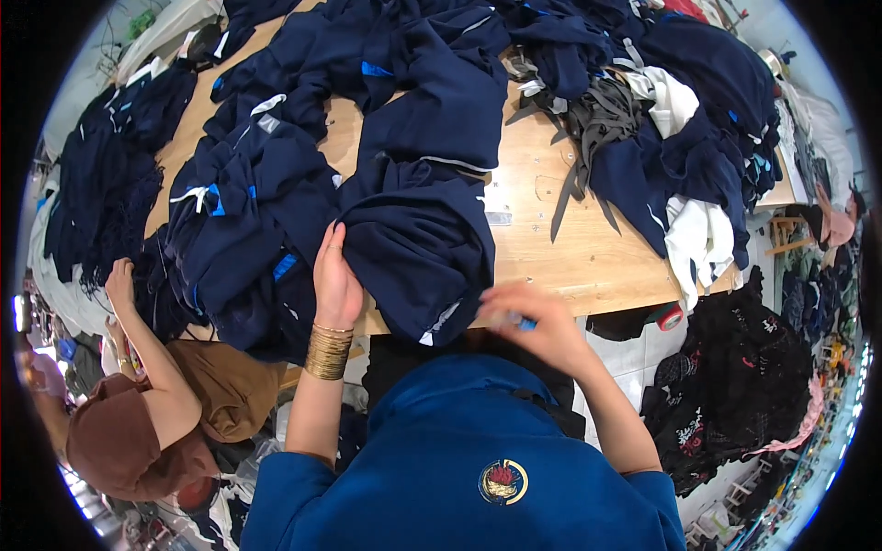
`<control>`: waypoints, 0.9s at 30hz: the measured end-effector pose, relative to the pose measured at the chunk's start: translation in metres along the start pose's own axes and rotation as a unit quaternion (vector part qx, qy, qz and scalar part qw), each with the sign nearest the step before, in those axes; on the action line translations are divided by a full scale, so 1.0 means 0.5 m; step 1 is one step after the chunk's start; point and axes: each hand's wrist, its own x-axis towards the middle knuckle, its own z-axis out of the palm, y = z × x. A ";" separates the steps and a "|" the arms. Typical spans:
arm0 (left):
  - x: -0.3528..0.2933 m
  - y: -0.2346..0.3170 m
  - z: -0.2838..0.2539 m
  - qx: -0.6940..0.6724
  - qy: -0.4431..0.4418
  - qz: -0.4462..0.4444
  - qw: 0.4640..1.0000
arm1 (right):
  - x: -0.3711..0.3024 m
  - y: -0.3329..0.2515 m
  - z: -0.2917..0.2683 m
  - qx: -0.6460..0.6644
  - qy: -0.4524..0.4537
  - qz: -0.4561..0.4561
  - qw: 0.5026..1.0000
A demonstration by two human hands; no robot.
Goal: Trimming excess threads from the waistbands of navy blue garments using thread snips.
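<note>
A navy garment lies bunched at the table's near edge, in front of me. My left hand rests along its left side, the fingers stretched out and the palm toward the cloth. Gold bangles circle that wrist. Just off the garment's lower right side is my right hand, smeared by motion. Its fingers are closed on a small object with a blue part, too blurred to name. Another navy garment lies just beyond the first.
Navy garments with blue tags heap up on the left of the wooden table. Dark grey strips and white cloth lie at right. A co-worker's arm reaches in from the left. Black fabric is piled below right.
</note>
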 end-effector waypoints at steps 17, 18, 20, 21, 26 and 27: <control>-0.021 0.035 -0.016 -0.119 -0.087 -0.115 0.982 | 0.141 0.044 -0.031 0.230 0.102 0.265 0.931; -0.028 0.041 -0.015 -0.126 -0.082 -0.105 0.983 | 0.137 0.038 -0.043 0.260 0.084 0.270 0.923; -0.032 0.054 -0.021 -0.153 -0.110 -0.110 0.976 | 0.128 0.029 -0.060 0.311 0.080 0.272 0.907; -0.032 0.059 -0.027 -0.170 -0.140 -0.114 0.969 | 0.122 0.026 -0.065 0.342 0.107 0.255 0.898; -0.037 0.070 -0.024 -0.203 -0.163 -0.088 0.961 | 0.111 0.010 -0.076 0.442 0.155 0.209 0.859; -0.042 0.073 -0.016 -0.177 -0.124 -0.079 0.973 | 0.111 0.001 -0.077 0.441 0.158 0.222 0.855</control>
